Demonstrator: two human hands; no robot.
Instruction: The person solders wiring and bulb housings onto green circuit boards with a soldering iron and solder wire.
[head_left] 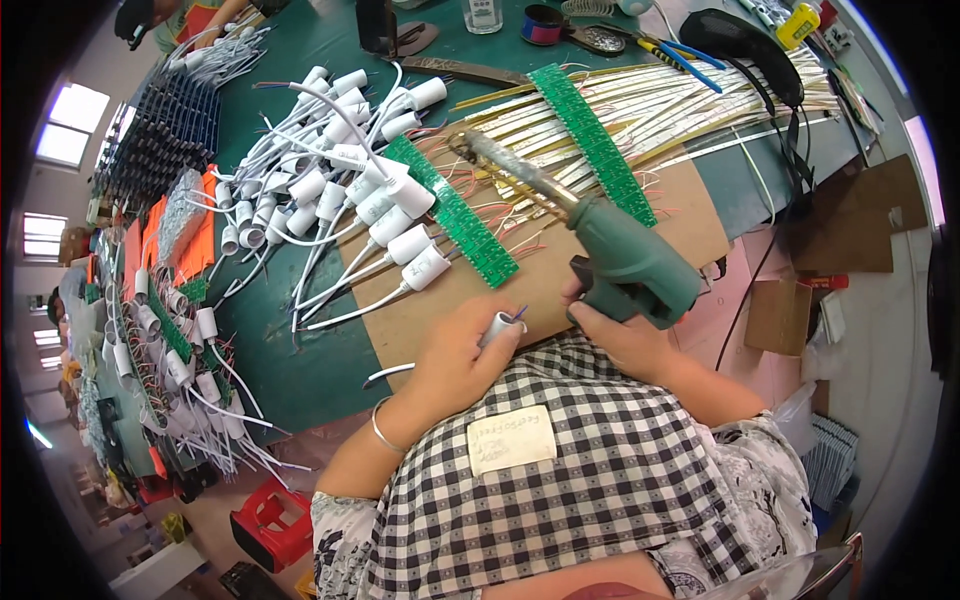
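Note:
My left hand (455, 350) is closed round a white cylindrical lamp holder (498, 326) close to my apron. Thin bluish wire ends stick out of its open end, and a white cable (388, 373) trails out to the left. My right hand (628, 342) grips the handle of a green soldering gun (640, 262). Its long metal barrel points up and left, away from the lamp holder, above the brown board (560, 285). Two green circuit board panels (455, 212) (592, 140) lie beyond my hands, one partly behind the barrel.
A heap of white lamp holders with cables (325, 190) covers the left of the green table (290, 370). Light strips (690, 110) with thin wires spread at the back right, near blue-handled pliers (690, 62) and a black strapped object (745, 45). Another person's hand (208, 38) shows at far left.

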